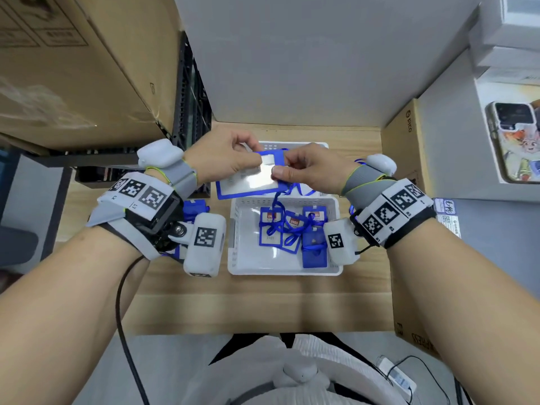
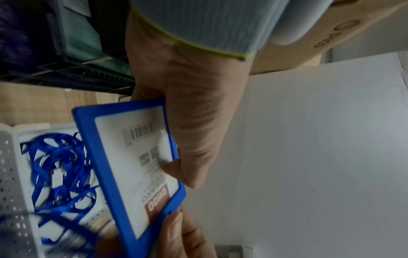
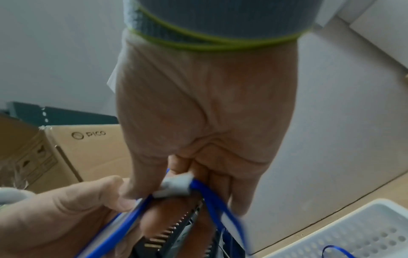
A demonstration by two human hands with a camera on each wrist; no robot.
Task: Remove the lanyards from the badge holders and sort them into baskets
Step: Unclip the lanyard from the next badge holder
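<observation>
A blue-framed badge holder is held above the two white baskets by both hands. My left hand grips its left end, thumb on the clear face. My right hand pinches the white clip at the holder's other end. From the clip a blue lanyard hangs down toward the near basket, which holds several blue badge holders. The far basket holds a tangle of blue lanyards. In the right wrist view the holder's edge runs between the two hands.
Large cardboard boxes and a black crate stand at the left. A Pico carton stands at the right, with a phone on a ledge beyond. More blue badge holders lie under my left wrist.
</observation>
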